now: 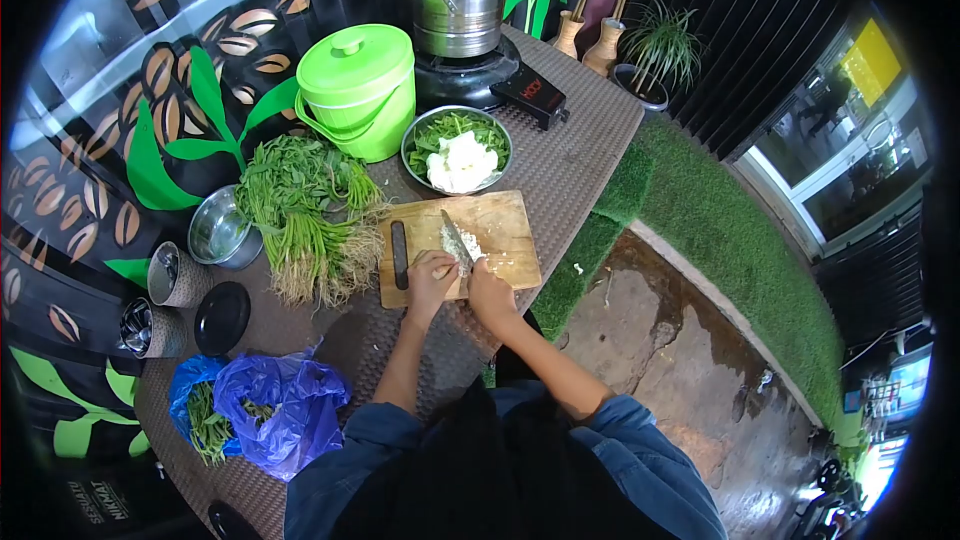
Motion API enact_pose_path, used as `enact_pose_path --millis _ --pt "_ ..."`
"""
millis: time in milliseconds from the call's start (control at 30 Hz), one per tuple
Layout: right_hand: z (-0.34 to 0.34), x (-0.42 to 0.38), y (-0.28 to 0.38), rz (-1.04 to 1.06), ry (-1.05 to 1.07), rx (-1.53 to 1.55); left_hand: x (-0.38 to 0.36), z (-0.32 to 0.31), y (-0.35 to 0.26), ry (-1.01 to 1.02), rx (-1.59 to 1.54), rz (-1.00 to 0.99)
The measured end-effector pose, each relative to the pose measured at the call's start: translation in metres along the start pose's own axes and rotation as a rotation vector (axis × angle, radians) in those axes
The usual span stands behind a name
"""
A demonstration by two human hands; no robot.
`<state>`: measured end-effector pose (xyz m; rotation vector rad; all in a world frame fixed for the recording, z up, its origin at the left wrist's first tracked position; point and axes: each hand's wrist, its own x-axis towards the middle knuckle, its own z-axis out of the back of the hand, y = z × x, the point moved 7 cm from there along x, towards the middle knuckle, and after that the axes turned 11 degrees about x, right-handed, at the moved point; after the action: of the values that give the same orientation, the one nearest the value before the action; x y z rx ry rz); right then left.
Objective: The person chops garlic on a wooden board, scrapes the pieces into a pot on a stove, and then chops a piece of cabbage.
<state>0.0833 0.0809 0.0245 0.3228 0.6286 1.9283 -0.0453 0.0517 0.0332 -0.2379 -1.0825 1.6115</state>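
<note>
A wooden cutting board [515,230] lies in front of me, with finely chopped pale bits [510,260] scattered on it. My right hand [488,292] is closed round a knife [456,236], whose blade points away from me over the bits. Beside the blade, my left hand [430,285] pinches a small pale piece [440,271], too small to name surely. Just beyond the board stands a metal bowl [408,162] of green leaves [455,128] with a white mass [463,162] on top. Left of the board lies a big bunch of leafy greens [305,200] with roots.
A lidded green bucket [362,90] and a pot [460,15] on a black stove [450,85] stand at the back. To the left are an empty-looking metal bowl [222,225], a black lid [222,318] and blue plastic bags [285,410]. The table edge [590,190] runs along the right.
</note>
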Motion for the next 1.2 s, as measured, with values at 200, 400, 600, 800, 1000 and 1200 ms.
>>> enact_pose_path --millis 200,400,600,800,1000,1200 --pt "-0.015 -0.012 0.006 0.017 -0.028 -0.029 -0.001 0.002 -0.001 -0.032 0.043 -0.031" --pt "-0.006 -0.005 0.007 -0.017 -0.042 -0.008 -0.002 0.001 0.002 -0.041 -0.016 -0.010" --pt "-0.015 -0.017 0.007 0.055 -0.108 -0.144 -0.002 0.002 0.004 -0.037 -0.012 0.032" --pt "0.012 -0.001 0.002 0.062 0.045 -0.019 -0.004 0.011 -0.004 -0.010 0.011 -0.061" --pt "-0.005 -0.020 0.005 0.026 0.013 -0.017 -0.009 0.003 0.008 0.061 -0.004 -0.079" --pt "-0.007 -0.005 -0.003 0.103 -0.043 0.015 -0.012 0.005 0.006 -0.037 -0.297 0.202"
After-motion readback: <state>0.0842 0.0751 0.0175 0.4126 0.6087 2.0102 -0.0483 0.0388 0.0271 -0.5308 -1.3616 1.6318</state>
